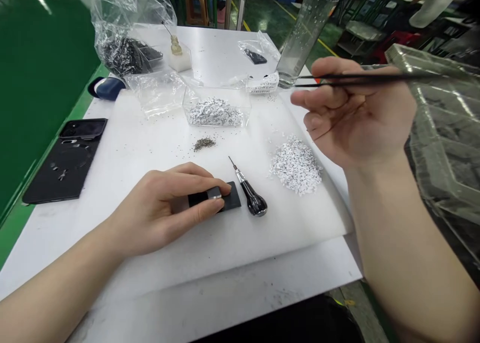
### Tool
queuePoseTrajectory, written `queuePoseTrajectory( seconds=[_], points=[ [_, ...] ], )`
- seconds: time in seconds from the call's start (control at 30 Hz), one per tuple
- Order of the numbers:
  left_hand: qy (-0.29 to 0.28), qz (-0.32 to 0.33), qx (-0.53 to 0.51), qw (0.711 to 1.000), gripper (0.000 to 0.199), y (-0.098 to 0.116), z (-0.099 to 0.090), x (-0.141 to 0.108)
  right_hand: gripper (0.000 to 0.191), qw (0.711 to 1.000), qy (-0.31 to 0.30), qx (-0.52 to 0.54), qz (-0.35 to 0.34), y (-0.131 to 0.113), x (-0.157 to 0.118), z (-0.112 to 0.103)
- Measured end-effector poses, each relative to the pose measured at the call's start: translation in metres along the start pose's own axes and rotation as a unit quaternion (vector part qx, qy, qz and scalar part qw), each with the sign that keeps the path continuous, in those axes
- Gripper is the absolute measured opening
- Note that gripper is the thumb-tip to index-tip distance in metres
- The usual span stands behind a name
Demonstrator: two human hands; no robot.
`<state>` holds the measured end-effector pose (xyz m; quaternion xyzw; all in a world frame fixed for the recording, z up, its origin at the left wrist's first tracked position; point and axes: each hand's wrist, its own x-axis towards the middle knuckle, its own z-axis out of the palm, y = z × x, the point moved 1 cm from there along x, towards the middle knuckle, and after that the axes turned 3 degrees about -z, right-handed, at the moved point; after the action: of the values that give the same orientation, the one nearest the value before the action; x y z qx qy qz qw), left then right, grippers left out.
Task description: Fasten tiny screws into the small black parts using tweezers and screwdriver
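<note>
My left hand [165, 208] rests on the white foam mat [123, 183], its thumb and fingers pinching a small dark rectangular part [214, 195] with a silver end, which lies on a black pad [231, 199]. A precision screwdriver [252, 195] with a black handle lies just right of that pad. My right hand [356, 113] is raised above the mat's right side, holding long black tweezers [367, 78] between thumb and fingers. Nothing shows between the tweezer tips. Below my right hand lies a pile of white paper-backed bits [296, 165].
A transparent box [215, 110] of white bits and a small heap of tiny dark screws [204, 144] sit on the mat. Beyond stand plastic bags [127, 48], a small glass bottle [174, 45], and a tall transparent cylinder [303, 38]. A black phone case [63, 163] lies left; a transparent tray [442, 123] lies right.
</note>
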<state>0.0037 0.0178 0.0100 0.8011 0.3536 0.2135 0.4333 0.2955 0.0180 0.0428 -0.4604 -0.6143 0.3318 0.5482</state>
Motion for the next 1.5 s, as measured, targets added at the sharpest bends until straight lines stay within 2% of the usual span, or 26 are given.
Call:
queuePoseTrajectory(
  seconds=[0.07,0.13,0.3,0.4,0.53,0.73,0.87,1.13,1.37,1.43,1.5],
  points=[
    [0.003,0.01,0.009,1.0,0.019,0.0,0.0,0.0,0.035,0.997,-0.016,0.047,0.055,0.003,0.003,-0.005],
    [0.006,0.017,0.021,1.0,0.018,0.0,0.0,0.0,0.027,0.993,-0.032,0.061,0.101,0.006,0.006,-0.01],
    [0.003,0.014,0.041,0.999,0.019,-0.004,-0.001,0.0,0.02,0.993,0.008,0.011,0.118,0.016,0.009,-0.017],
    [-0.004,0.034,0.056,0.998,0.022,-0.008,-0.002,0.001,0.016,0.996,-0.034,-0.004,0.084,0.015,0.007,-0.016],
    [-0.006,0.057,0.066,0.996,0.026,-0.009,-0.004,0.001,0.018,0.989,-0.088,-0.1,0.068,0.007,0.004,-0.018],
    [-0.015,0.052,0.079,0.995,0.03,-0.008,-0.006,0.001,0.018,0.956,-0.181,-0.181,0.14,0.006,0.002,-0.031],
    [-0.018,0.052,0.086,0.995,0.03,-0.01,-0.006,0.002,0.018,0.937,-0.22,-0.208,0.171,0.014,0.001,-0.03],
    [0.0,0.055,0.089,0.994,0.027,-0.013,-0.004,0.0,0.017,0.924,-0.239,-0.242,0.175,0.014,0.001,-0.021],
    [-0.025,0.063,0.045,0.997,0.037,-0.012,-0.005,0.004,0.016,0.924,-0.244,-0.242,0.168,0.013,0.002,-0.021],
    [-0.032,0.06,0.032,0.997,0.036,-0.012,-0.006,0.004,0.017,0.93,-0.232,-0.241,0.152,0.01,0.002,-0.022],
    [-0.037,0.057,0.022,0.997,0.032,-0.011,-0.006,0.005,0.019,0.941,-0.196,-0.251,0.117,0.006,0.002,-0.023]
  ],
)
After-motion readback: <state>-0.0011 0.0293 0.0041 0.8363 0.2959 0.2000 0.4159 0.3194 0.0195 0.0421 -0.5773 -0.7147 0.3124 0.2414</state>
